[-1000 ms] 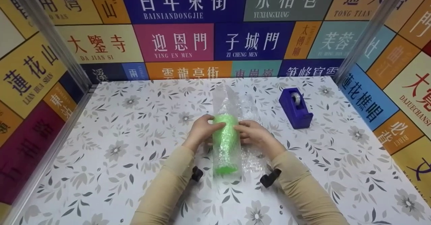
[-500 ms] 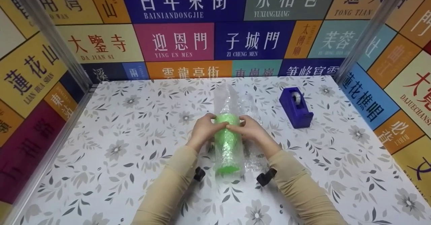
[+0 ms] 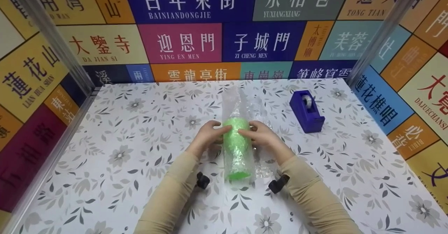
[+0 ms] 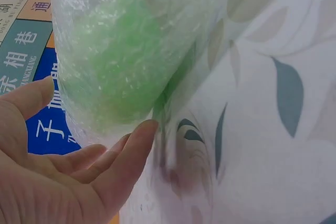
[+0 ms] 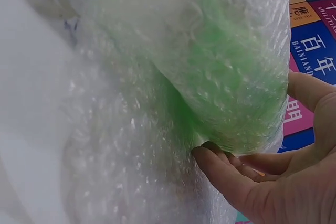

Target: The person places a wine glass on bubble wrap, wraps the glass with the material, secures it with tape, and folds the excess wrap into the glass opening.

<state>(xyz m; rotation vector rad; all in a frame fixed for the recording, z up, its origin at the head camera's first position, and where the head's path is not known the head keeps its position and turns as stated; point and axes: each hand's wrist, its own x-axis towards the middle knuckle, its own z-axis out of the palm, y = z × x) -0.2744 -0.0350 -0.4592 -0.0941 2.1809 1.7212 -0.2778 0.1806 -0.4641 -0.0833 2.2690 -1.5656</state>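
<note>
A bright green, roughly cylindrical object (image 3: 236,143) lies lengthwise on the table, rolled in clear bubble wrap (image 3: 233,102). The wrap reaches past its far end, and a loose flap spreads to the right. My left hand (image 3: 209,136) holds the roll from the left near its far end, thumb on top. From the right, my right hand (image 3: 264,136) grips the same stretch, its thumb also laid over the top. Up close, the left wrist view has the fingers (image 4: 128,163) at the edge of the wrapped object (image 4: 121,56); the right wrist view has fingers (image 5: 226,174) under its end.
A purple tape dispenser (image 3: 307,113) with a roll of clear tape stands at the back right. The table (image 3: 140,178) wears a white floral cover. Walls with colourful sign panels (image 3: 189,43) rise at the back and both sides.
The right hand closed in over the roll, its thumb meeting the left, and both thumbs have since drawn slightly apart. The roll has shifted slightly right.
</note>
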